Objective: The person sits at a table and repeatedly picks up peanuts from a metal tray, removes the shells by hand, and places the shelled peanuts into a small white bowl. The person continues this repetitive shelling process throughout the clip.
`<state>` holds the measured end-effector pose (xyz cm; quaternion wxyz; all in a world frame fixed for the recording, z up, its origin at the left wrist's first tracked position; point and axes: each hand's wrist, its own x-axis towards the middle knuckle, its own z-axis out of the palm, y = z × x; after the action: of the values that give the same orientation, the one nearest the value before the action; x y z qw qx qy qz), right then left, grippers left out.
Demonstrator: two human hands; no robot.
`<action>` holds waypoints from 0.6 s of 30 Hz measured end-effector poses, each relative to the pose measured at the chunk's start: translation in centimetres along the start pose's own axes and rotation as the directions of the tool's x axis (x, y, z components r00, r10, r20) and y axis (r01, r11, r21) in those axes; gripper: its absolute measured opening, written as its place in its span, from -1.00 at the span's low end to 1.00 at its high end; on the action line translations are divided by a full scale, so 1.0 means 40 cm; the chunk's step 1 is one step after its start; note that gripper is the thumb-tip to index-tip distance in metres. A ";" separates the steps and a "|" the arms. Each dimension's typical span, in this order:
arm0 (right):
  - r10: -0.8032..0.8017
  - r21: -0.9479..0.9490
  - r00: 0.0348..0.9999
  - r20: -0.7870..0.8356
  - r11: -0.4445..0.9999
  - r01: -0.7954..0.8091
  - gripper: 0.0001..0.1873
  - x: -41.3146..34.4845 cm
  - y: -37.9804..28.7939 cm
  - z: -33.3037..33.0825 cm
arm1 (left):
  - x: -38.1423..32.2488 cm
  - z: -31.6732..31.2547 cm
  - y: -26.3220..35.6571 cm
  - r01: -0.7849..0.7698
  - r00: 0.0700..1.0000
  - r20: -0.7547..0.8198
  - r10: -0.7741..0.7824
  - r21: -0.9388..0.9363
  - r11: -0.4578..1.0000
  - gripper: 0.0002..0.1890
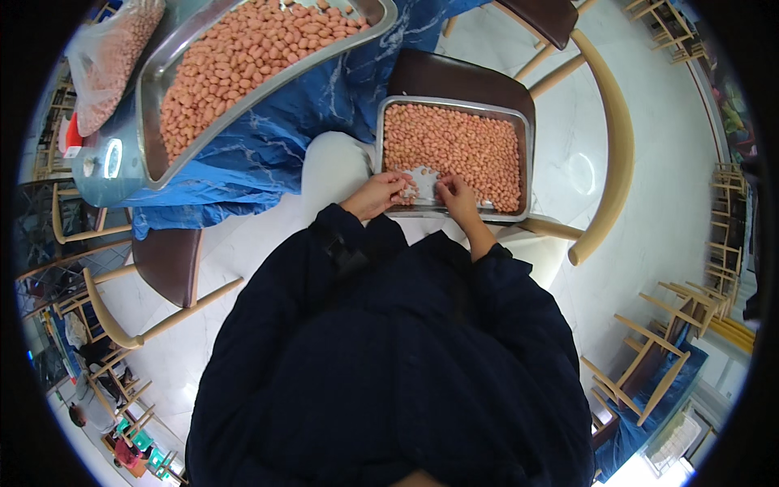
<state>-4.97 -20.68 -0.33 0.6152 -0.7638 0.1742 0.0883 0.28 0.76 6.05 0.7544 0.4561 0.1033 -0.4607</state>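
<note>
A rectangular metal tray (530,131) full of shelled pinkish-red peanuts (453,137) rests on a chair seat before me. My left hand (384,190) is over the tray's near left corner, fingertips bent together beside a few peanuts; whether it pinches one is too small to tell. Just right of a bare patch of tray bottom, my right hand (455,193) has its thumb and fingertips close together over the peanuts, and what lies between them cannot be made out. The two hands are apart.
A larger metal tray (268,85) of peanuts and a plastic bag of peanuts (115,67) sit on a glass-topped table (97,182) with a blue cloth. A brown chair (167,265) stands at left, a curved wooden chair back (611,134) at right. People are far off at lower left.
</note>
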 end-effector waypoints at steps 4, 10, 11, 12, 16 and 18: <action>-0.043 -0.110 0.999 0.023 0.993 0.045 -0.91 0.011 0.018 0.003 | -0.155 0.063 0.144 -0.042 0.999 -0.009 0.044 0.203 0.978 -0.77; 0.031 0.127 1.000 0.006 0.991 -0.031 -0.93 0.005 0.010 0.006 | -0.453 0.175 0.391 -0.413 0.902 0.093 0.422 0.475 0.777 -0.80; -0.014 0.092 1.000 0.006 0.996 0.013 -0.93 0.003 0.008 0.006 | -0.487 0.186 0.429 -0.435 0.881 0.076 0.467 0.515 0.738 -0.81; -0.015 0.094 1.000 0.008 0.995 0.014 -0.93 0.003 0.006 0.006 | -0.525 0.193 0.461 -0.468 0.843 0.067 0.534 0.581 0.666 -0.81; -0.070 0.036 0.997 0.013 0.997 0.069 -0.95 0.002 0.009 0.003 | -0.556 0.171 0.587 -0.550 0.692 -0.047 0.721 0.612 0.568 -0.75; -0.053 0.079 0.998 0.018 0.996 0.052 -0.94 0.002 0.011 0.003 | -0.534 0.148 0.636 -0.544 0.609 -0.158 0.777 0.630 0.554 -0.72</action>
<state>-5.04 -20.66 -0.78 0.6485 -0.7425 0.1512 0.0730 6.95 13.03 36.76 0.6770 0.7335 -0.0509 -0.0325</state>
